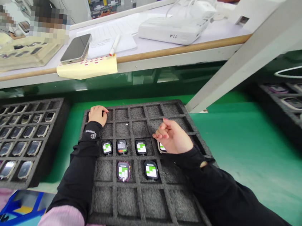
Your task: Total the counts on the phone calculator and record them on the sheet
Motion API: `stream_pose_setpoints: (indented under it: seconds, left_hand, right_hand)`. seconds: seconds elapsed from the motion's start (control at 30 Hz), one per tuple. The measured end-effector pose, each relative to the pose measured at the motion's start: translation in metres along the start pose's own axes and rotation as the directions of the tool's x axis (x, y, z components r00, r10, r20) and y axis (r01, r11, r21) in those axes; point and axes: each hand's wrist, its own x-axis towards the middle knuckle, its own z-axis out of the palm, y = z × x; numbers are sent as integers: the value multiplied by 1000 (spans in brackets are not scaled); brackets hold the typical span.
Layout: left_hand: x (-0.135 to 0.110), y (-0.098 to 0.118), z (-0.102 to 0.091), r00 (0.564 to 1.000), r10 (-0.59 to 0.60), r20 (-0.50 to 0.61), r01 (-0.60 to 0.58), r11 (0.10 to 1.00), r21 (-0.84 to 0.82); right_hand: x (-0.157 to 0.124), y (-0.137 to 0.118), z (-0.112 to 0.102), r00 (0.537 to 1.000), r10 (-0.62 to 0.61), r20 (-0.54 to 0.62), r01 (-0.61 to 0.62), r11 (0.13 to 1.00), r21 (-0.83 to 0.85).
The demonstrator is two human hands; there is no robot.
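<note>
My left hand (97, 115) rests at the back left corner of a dark grey foam tray (131, 223), its fingers bent over the rim. Above the right part of the tray, my right hand (174, 137) has its fingers curled inward, and I see nothing in them. It partly covers a light-framed smartwatch (161, 148) in its compartment. To the left in the same row sit several dark smartwatches (141, 147) with lit screens. Closer to me are a purple smartwatch (123, 171) and a black smartwatch (151, 170).
Left of the tray stands another foam tray (46, 145) filled with watches; more trayed watches (295, 103) lie at the right. A slanted white post (234, 60) rises behind. The shelf holds a phone (76, 48), a pen (115, 45) and a white box (170, 30). A person (46, 17) sits beyond.
</note>
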Motion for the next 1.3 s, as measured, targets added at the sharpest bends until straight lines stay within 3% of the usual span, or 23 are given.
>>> stream_pose_setpoints:
  seconds: [0.6,1.07,1.17,1.3]
  left_hand:
    - [1,-2,1,1000,-2,12,2,1000,5]
    - [-2,0,1,1000,-25,-5,25,999,-38]
    - [-4,3,-7,998,-29,-52,25,998,-62]
    - [-9,18,-36,992,47,-120,-61,991,-117]
  right_hand:
    - [0,1,2,999,-37,-33,37,999,-10]
    - [1,1,3,968,-245,-45,226,940,-254]
    - [0,0,4,943,-326,-59,291,901,-322]
    - [2,-2,3,910,-413,-26,359,821,-444]
